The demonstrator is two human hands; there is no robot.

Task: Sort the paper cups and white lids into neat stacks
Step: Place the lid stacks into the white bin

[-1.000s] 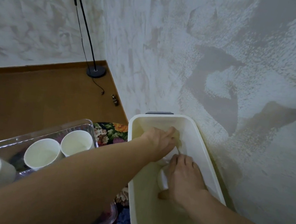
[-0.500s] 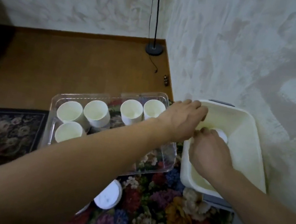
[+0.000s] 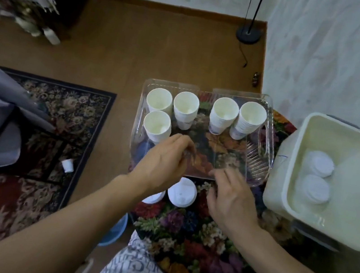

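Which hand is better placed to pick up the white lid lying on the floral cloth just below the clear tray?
Probably the left hand: it hangs over the white lid, its wrist beside it. The right hand is close too, farther right.

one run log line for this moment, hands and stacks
left hand: empty, over clear tray | right hand: empty, at tray's near edge | cup stacks: five in tray | lids: two piles in white bin

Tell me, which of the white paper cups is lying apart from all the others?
The small white paper cup on the dark patterned rug, far left; every other cup stands stacked inside the clear plastic tray.
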